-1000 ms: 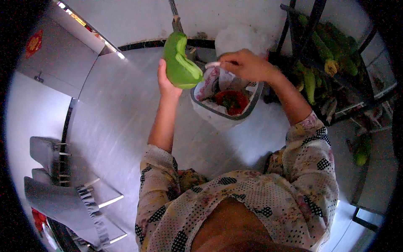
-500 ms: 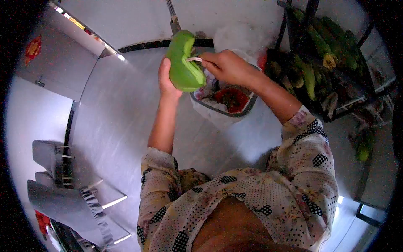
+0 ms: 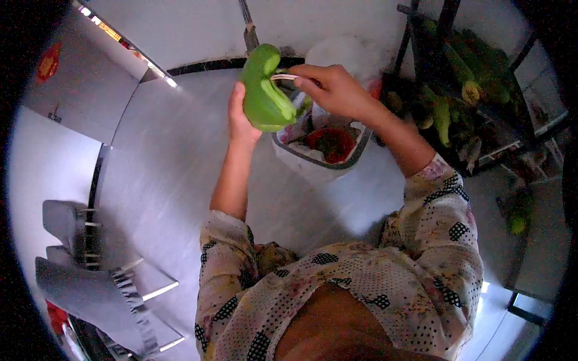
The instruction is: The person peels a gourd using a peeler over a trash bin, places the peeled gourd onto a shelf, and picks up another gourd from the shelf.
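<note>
My left hand is wrapped round the lower left side of a green gourd, holding it upright above a waste bin. Paler peeled strips run along the gourd's right side. In the closed fingers of my right hand is a vegetable peeler. Its light-coloured head is against or very close to the peeled side, and most of the handle is hidden by the fingers. A bit of green peel shows just right of the gourd.
Below the hands stands a lined waste bin with red and pale scraps in it. A dark rack at the right carries several long green vegetables. Grey chairs stand at the lower left on the pale floor.
My right hand has moved slightly up and right with the peeler. The peeled area on the gourd looks a little larger, and a bit of peel now shows at its right.
</note>
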Demonstrator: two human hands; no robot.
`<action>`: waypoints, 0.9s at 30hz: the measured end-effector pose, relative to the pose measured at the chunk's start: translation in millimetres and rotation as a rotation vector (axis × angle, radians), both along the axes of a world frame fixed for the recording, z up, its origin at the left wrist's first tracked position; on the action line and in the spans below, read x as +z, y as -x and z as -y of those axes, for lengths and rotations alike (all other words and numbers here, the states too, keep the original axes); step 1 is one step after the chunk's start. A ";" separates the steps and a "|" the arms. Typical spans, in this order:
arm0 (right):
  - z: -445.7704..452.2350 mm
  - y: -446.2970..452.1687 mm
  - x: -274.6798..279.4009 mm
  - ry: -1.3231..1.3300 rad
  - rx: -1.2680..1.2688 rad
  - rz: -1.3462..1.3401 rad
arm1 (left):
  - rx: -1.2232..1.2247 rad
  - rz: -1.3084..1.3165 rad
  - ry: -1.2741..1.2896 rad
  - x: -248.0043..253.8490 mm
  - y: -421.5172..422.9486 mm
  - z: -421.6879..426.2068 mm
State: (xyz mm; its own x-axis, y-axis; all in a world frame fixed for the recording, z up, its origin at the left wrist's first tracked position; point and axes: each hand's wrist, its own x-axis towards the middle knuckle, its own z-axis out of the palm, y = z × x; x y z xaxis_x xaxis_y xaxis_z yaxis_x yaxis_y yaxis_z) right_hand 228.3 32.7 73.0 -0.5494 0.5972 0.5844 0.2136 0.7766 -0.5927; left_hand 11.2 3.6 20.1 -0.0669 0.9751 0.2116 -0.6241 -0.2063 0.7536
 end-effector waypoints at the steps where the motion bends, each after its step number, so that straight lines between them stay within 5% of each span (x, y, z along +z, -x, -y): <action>1: -1.4 3.9 2.0 -0.005 -0.011 0.023 | 0.021 -0.028 -0.002 0.7 -4.8 -2.7; 6: -20.1 0.6 -0.4 -0.198 0.050 0.178 | -0.037 -0.024 -0.026 10.4 -9.5 -15.1; 9: -21.6 -19.4 1.3 -0.305 0.114 0.380 | 0.129 -0.106 -0.013 -4.6 3.1 -22.4; 12: -28.7 -33.2 3.4 -0.191 0.115 0.533 | 0.106 0.024 0.115 0.9 3.5 -12.5; 18: -33.1 -36.4 -1.3 -0.025 0.116 0.260 | -0.038 0.065 0.207 -2.7 -2.8 -13.3; 27: -35.2 -41.8 -11.4 -0.198 0.168 0.414 | -0.353 -0.109 0.420 -7.8 2.0 -2.0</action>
